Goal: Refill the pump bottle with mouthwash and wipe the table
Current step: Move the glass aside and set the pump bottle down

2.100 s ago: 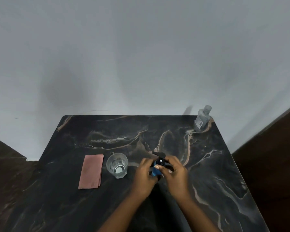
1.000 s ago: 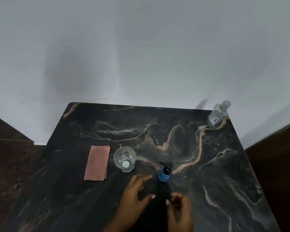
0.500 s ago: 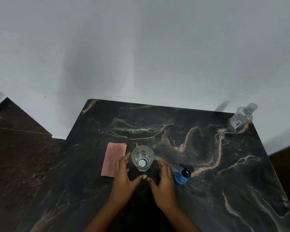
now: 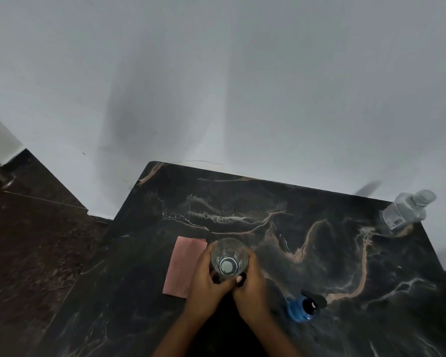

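A clear drinking glass [image 4: 228, 256] stands upright on the dark marble table [image 4: 307, 240]. My left hand [image 4: 206, 284] wraps its left side and my right hand [image 4: 251, 287] wraps its right side, both gripping it near the base. The blue pump bottle [image 4: 300, 307] with a black pump head stands alone to the right of my right hand. A folded pink cloth [image 4: 183, 266] lies flat just left of the glass, partly under my left hand.
A clear plastic bottle [image 4: 403, 212] stands at the table's far right corner by the white wall. Dark floor lies beyond the table's left edge.
Both hands let go of the pump bottle, moved left and closed around the glass. The view shifted left.
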